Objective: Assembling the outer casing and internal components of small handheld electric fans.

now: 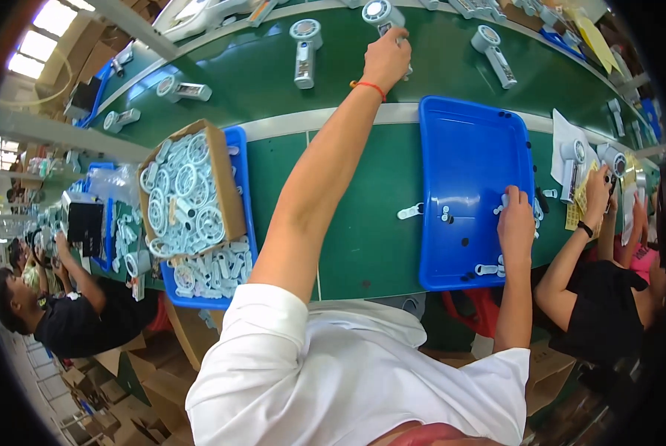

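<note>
My left hand (388,59) reaches far over the green belt, its fingers wrapped round the handle of a pale handheld fan (377,12) with a round head. At the right side of the blue tray (459,156), my right hand (516,219) is closed with its fingers bent down. Small pale plastic parts lie by its fingertips, and what it pinches is hidden. Inside the tray are a few pale pieces (486,269) and small black pieces (464,242). A pale plastic part (409,212) lies against the tray's left edge.
More handheld fans (304,56) lie along the belt, another (494,56) at the right. To the left, a cardboard box (232,186) full of pale rings and parts rests on a blue tray (249,223). Co-workers (593,297) sit at both sides.
</note>
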The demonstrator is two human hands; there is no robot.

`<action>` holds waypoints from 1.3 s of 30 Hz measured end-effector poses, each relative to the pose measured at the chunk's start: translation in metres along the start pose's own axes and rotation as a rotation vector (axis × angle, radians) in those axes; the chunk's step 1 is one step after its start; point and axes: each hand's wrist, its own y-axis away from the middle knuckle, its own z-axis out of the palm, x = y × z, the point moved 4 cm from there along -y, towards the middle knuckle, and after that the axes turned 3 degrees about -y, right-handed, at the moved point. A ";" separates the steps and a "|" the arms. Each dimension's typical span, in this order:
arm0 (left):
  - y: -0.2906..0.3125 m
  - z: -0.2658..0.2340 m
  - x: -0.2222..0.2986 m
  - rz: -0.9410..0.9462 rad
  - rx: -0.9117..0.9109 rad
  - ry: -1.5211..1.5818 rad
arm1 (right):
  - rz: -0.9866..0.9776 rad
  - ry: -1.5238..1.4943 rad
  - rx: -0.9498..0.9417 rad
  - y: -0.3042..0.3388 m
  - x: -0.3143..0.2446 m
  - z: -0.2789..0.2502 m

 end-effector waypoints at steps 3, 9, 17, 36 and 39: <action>0.058 -0.060 0.026 0.057 0.007 0.206 | -0.077 -0.126 0.058 0.005 -0.014 -0.013; 0.210 -0.139 0.007 0.076 0.221 0.786 | -0.006 -1.372 -0.267 0.002 -0.080 -0.009; 0.333 -0.138 -0.066 -0.230 0.162 0.739 | -0.674 -0.472 0.005 0.067 -0.192 0.009; 0.323 -0.090 -0.073 -0.111 -0.096 0.571 | 0.032 -1.445 -0.618 0.076 -0.204 0.004; 0.321 -0.089 -0.068 -0.090 -0.137 0.467 | 0.086 -1.448 -0.615 0.078 -0.200 0.008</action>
